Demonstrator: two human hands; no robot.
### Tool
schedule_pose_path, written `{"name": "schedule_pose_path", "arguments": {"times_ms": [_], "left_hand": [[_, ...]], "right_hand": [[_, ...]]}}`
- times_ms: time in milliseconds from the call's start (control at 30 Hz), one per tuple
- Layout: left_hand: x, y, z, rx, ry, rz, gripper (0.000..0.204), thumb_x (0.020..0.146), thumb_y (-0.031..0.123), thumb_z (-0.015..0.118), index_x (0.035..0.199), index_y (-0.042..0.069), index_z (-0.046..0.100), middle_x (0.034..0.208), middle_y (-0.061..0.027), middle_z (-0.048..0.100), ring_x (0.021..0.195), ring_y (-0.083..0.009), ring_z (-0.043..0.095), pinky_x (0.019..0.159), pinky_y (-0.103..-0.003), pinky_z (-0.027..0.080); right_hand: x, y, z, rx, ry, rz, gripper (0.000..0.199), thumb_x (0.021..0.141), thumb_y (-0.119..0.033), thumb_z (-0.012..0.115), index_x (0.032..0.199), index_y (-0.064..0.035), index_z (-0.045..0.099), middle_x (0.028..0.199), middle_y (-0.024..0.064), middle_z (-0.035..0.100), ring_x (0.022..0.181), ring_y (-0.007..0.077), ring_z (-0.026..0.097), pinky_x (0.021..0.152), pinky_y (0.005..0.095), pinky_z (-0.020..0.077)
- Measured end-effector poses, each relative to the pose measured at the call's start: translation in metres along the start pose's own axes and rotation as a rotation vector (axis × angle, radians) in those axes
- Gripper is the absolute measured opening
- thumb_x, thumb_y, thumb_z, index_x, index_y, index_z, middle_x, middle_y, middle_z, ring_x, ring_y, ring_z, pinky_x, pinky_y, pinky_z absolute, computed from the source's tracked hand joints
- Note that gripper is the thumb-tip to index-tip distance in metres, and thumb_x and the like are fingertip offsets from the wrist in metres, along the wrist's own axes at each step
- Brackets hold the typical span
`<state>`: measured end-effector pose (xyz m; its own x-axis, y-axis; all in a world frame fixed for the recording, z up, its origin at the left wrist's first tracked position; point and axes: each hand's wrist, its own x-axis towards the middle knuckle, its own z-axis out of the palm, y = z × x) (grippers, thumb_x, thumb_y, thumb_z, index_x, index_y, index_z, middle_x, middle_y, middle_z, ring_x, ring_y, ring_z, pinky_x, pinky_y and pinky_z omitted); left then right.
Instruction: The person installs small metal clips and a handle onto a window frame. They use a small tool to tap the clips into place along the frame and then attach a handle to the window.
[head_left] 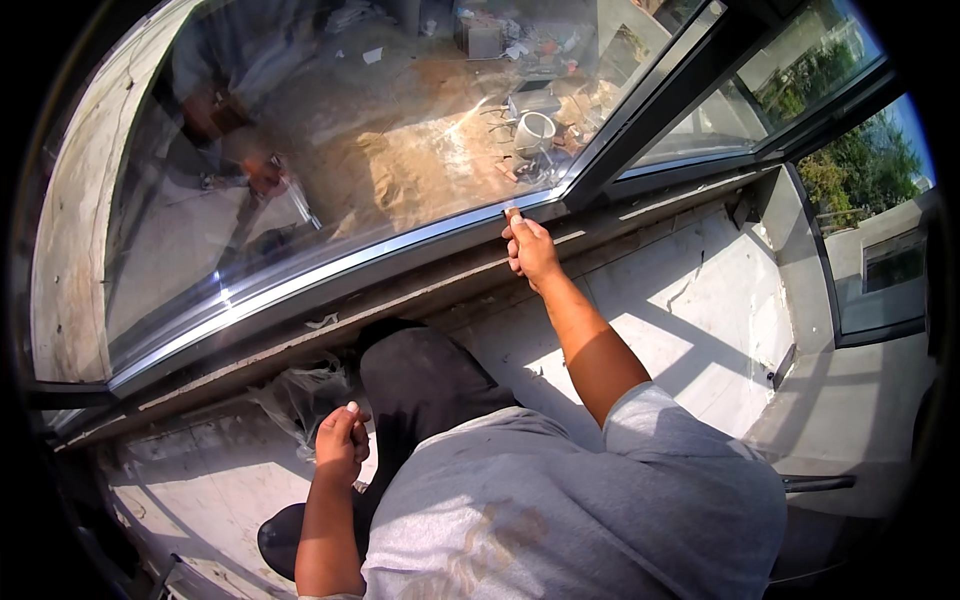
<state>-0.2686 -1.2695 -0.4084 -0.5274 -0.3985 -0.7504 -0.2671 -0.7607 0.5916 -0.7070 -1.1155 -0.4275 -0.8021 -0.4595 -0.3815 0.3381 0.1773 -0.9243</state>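
Note:
My right hand [532, 248] is stretched out to the lower edge of a large glass pane [400, 110]. Its thumb and finger are pinched together at the silvery strip of the window frame [390, 240], close to the dark upright post [640, 105]. Whatever lies between those fingertips is too small to make out. Lower down, my left hand [340, 440] hangs near my knee with its fingers curled and the thumb pressed on them; its contents, if any, are hidden. Beside it lies a crumpled clear plastic bag [298, 398].
A dusty ledge [430, 290] runs below the frame. White floor tiles [640, 300] carry strong shadows. At right, an angled window [870, 190] shows trees. Through the glass appear sand-coloured ground, a white bucket [535, 132] and scattered debris; reflections overlie the left part.

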Motion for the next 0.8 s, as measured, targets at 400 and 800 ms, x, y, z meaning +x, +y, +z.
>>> {"name": "schedule_pose_path", "arguments": {"times_ms": [400,800], "left_hand": [[0.011,0.004,0.003,0.089,-0.093,-0.006,0.029,0.101,0.026,0.065,0.083,0.003,0.061,0.055,0.0026,0.044,0.041,-0.0061,0.03,0.039,-0.025,0.02],[0.012,0.026,-0.003,0.119,-0.237,0.045,0.029,0.101,0.029,0.065,0.085,0.005,0.062,0.056,0.0022,0.044,0.041,-0.0075,0.033,0.039,-0.025,0.024]], "right_hand": [[0.014,0.004,0.001,-0.61,0.163,-0.225,0.058,0.108,-0.05,0.039,0.119,-0.0022,0.07,0.096,0.0188,0.07,0.094,0.0352,0.068,0.089,0.0433,0.0515],[0.006,-0.002,0.021,-0.519,0.28,0.093,0.06,0.107,-0.052,0.04,0.088,0.0002,0.062,0.077,0.0155,0.064,0.079,0.035,0.064,0.077,0.0466,0.05]]}}
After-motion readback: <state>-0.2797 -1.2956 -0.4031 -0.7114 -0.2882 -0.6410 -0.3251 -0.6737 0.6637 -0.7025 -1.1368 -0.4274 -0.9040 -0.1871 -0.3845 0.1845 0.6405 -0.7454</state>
